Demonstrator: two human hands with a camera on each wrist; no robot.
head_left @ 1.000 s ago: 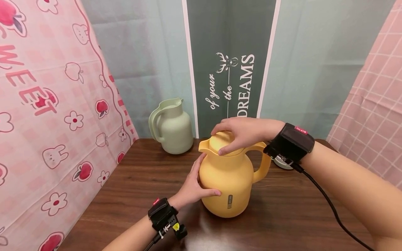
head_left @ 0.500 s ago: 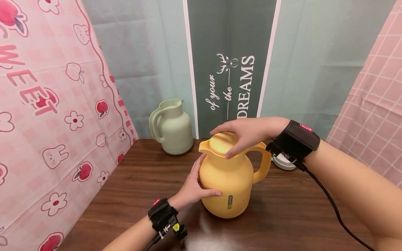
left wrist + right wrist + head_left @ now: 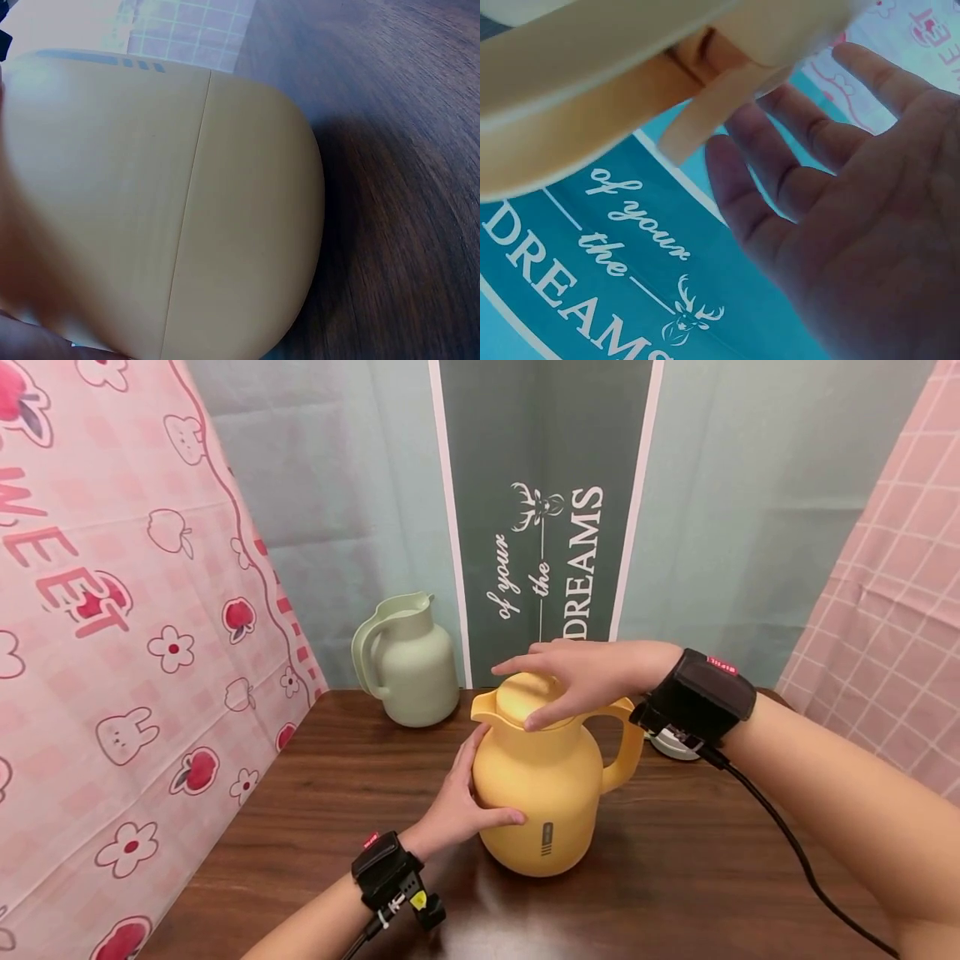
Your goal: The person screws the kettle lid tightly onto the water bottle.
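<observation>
A yellow thermos jug [image 3: 540, 777] stands upright on the table, its spout to the left and its handle [image 3: 626, 747] to the right. My left hand [image 3: 457, 806] grips the body from the left, thumb across the front and fingers partly hidden behind. Over the round yellow lid [image 3: 523, 695] lies my right hand [image 3: 585, 677], thumb at the near rim and the other fingers on the far side. In the right wrist view, those fingers [image 3: 787, 169] are spread and bent near the lid, beside a small tab [image 3: 705, 112]. The left wrist view shows the jug's lower body [image 3: 225, 202].
A pale green jug [image 3: 417, 672] stands at the back left of the wooden table [image 3: 337, 793]. Partly hidden behind my right wrist is a round white object [image 3: 675, 745]. Hanging cloths close off the back and both sides. A black cable [image 3: 787, 835] runs from the right wrist band.
Over the last half second, my right thumb has shifted slightly left along the lid's near rim, and the index finger has spread farther out. My left hand keeps its grip on the jug.
</observation>
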